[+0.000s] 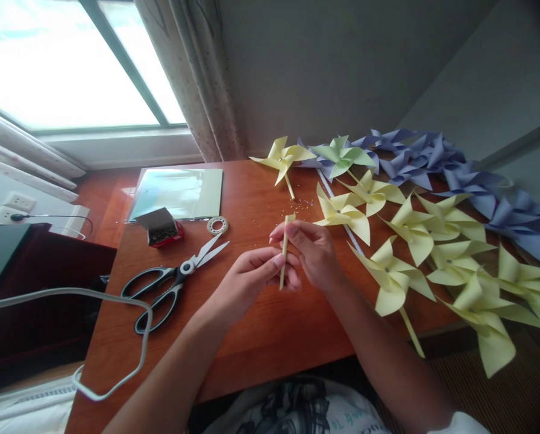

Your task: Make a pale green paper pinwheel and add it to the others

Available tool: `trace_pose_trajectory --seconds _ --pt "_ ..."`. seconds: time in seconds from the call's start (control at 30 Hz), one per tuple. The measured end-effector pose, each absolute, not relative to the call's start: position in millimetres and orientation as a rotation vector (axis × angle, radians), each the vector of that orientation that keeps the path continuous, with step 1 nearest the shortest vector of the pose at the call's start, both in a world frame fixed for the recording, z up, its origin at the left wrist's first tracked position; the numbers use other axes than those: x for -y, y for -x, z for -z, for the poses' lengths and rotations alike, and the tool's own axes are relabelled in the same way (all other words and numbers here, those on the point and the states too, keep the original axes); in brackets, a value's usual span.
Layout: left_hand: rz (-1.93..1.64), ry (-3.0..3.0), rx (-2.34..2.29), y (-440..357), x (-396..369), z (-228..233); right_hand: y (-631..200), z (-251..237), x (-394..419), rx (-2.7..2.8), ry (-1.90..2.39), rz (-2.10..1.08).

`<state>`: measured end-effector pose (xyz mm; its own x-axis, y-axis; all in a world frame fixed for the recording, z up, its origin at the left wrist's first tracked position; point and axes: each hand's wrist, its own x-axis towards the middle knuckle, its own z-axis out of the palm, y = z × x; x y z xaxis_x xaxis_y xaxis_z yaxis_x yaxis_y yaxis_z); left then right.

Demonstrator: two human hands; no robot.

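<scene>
Both hands, left [252, 274] and right [313, 250], pinch a rolled yellow stick [285, 252] upright at frame centre, seemingly tightening it; scissors [170, 283] lie left, pinwheels [396, 274] right on the table [261, 337].

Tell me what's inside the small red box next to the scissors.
The red box sits with its lid flipped up, showing a dark, tightly packed mass of small metal pieces, too small to identify. The lid and walls hide how deep it goes. Scissors lie beside it.
</scene>
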<state>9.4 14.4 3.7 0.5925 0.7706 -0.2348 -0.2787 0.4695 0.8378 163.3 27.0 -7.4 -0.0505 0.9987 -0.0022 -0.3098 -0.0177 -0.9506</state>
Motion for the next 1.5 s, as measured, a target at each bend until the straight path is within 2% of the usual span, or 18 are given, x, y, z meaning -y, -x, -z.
trace_pose_trajectory --seconds 0.17,0.4,0.57,0.67,1.23,1.4,1.5 --pt "-0.714 -0.795 -0.633 -9.9 -13.5 -2.1 -163.1 8.0 -27.3 1.014 0.937 -1.400" --pt "-0.974 -0.735 -0.725 -15.2 -14.4 2.5 -155.9 8.6 -26.0 1.379 1.025 -0.981" --pt "-1.057 -0.948 -0.797 -15.2 -13.1 3.3 -156.0 10.0 -26.0 1.245 0.939 -1.136" --pt "-1.097 -1.081 -0.832 -15.0 -11.9 0.7 -157.9 9.1 -24.9 1.160 0.903 -1.119" --pt "-1.230 -1.235 -0.735 -15.0 -7.8 -1.4 -157.1 -0.4 -10.9 1.465 0.794 -0.333" --pt "-1.241 -1.291 -0.712 -12.9 -8.6 1.8 -156.4 -1.6 -9.1 1.453 0.773 -0.322" --pt "-1.248 -1.272 -0.724 -13.3 -8.8 3.1 -155.6 -1.4 -8.6 1.367 0.775 -0.507"
